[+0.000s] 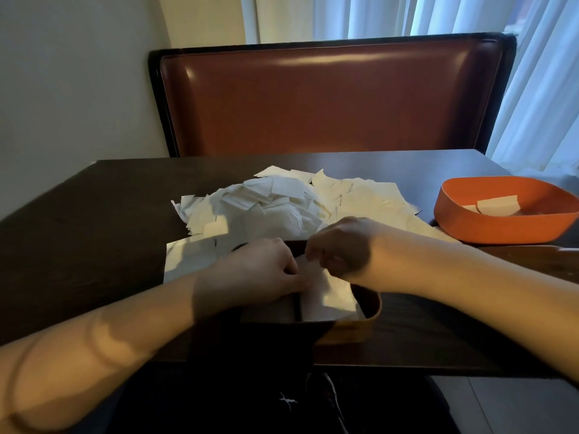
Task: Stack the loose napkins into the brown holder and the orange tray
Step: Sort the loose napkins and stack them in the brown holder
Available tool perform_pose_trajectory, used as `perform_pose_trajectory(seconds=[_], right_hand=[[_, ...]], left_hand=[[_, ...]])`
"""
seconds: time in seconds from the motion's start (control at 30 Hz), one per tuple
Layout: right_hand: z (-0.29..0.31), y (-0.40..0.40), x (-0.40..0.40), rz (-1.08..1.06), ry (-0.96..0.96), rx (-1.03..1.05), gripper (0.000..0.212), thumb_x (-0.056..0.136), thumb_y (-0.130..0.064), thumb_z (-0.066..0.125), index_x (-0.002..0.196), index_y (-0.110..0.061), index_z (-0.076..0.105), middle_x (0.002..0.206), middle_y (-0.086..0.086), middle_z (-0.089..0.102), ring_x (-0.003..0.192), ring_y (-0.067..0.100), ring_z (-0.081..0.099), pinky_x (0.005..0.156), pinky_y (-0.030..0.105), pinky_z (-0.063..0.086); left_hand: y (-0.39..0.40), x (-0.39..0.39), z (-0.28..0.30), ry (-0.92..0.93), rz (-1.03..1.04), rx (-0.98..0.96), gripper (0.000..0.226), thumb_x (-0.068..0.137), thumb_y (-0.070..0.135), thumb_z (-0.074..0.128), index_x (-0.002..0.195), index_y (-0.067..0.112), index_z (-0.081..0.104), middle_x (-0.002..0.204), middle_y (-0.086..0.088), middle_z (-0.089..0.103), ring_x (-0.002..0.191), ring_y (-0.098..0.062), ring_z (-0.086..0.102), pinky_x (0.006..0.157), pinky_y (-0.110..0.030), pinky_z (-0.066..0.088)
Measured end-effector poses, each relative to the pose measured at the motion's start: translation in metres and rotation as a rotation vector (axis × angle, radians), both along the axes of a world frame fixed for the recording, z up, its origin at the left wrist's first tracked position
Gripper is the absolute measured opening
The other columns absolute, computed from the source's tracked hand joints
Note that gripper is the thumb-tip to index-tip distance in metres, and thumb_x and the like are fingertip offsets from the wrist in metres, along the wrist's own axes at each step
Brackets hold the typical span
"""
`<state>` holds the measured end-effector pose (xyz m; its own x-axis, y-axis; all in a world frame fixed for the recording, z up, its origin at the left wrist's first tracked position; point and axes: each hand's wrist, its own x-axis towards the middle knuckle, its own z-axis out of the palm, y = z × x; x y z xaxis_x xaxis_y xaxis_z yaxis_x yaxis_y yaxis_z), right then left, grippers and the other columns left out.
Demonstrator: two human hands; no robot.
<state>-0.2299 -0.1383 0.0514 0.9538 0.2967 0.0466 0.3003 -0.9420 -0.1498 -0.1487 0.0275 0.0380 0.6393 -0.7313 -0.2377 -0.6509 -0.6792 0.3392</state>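
A heap of loose white napkins [282, 202] lies across the middle of the dark table [94, 220]. The brown holder [371, 311] sits at the near edge, with napkins [338, 296] lying inside it. My left hand [266, 267] and my right hand [341, 245] meet over the holder, fingers curled down onto the napkins in it. The exact pinch is hidden in shadow. The orange tray [470, 223] stands at the right, holding a few napkins [498, 205].
A brown padded bench back [329, 98] faces me across the table. White curtains [539, 89] hang at the right, a pale wall at the left. A second wooden surface edge [532, 255] shows beside the tray.
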Motion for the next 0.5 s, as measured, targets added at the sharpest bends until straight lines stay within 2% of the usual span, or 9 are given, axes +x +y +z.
perform_pose_trajectory(seconds=[0.1, 0.2, 0.3, 0.4, 0.5], right_hand=[[-0.013, -0.002, 0.001, 0.059, -0.051, -0.045, 0.020, 0.095, -0.011, 0.052, 0.105, -0.013, 0.069, 0.096, 0.003, 0.065, 0.087, 0.018, 0.059, 0.071, 0.020, 0.040], [-0.016, -0.002, 0.000, 0.041, 0.010, -0.098, 0.024, 0.098, -0.012, 0.048, 0.112, -0.012, 0.067, 0.101, 0.003, 0.060, 0.089, 0.020, 0.059, 0.075, 0.027, 0.047], [-0.015, -0.006, -0.001, 0.047, 0.010, -0.059, 0.022, 0.098, -0.016, 0.052, 0.115, -0.017, 0.067, 0.099, -0.005, 0.055, 0.090, 0.013, 0.058, 0.076, 0.020, 0.047], [-0.007, -0.011, -0.002, 0.064, -0.056, 0.043, 0.020, 0.094, -0.027, 0.055, 0.104, -0.017, 0.069, 0.094, -0.005, 0.062, 0.088, 0.008, 0.058, 0.076, 0.017, 0.048], [0.011, -0.018, 0.003, 0.041, -0.138, 0.156, 0.024, 0.091, -0.033, 0.052, 0.097, -0.019, 0.071, 0.085, -0.007, 0.065, 0.079, 0.006, 0.056, 0.072, 0.008, 0.045]], left_hand=[[0.005, -0.001, -0.007, 0.005, -0.074, -0.052, 0.019, 0.094, 0.038, 0.061, 0.098, 0.029, 0.077, 0.092, 0.014, 0.072, 0.082, 0.002, 0.062, 0.072, -0.019, 0.046], [0.010, 0.000, -0.010, -0.006, -0.096, -0.169, 0.016, 0.093, 0.030, 0.065, 0.104, 0.029, 0.076, 0.099, 0.020, 0.071, 0.090, 0.009, 0.060, 0.078, -0.010, 0.043], [0.013, 0.001, -0.009, -0.008, -0.101, -0.293, 0.015, 0.091, 0.027, 0.069, 0.103, 0.027, 0.076, 0.096, 0.021, 0.071, 0.088, 0.011, 0.061, 0.075, -0.007, 0.044], [0.015, 0.008, 0.002, -0.048, -0.062, -0.476, 0.012, 0.088, 0.022, 0.072, 0.098, 0.025, 0.077, 0.089, 0.017, 0.074, 0.081, 0.007, 0.066, 0.074, -0.009, 0.048], [0.019, 0.028, 0.016, -0.079, 0.009, -0.711, 0.010, 0.087, 0.014, 0.072, 0.094, 0.020, 0.077, 0.076, 0.015, 0.072, 0.068, 0.002, 0.065, 0.064, -0.010, 0.048]])
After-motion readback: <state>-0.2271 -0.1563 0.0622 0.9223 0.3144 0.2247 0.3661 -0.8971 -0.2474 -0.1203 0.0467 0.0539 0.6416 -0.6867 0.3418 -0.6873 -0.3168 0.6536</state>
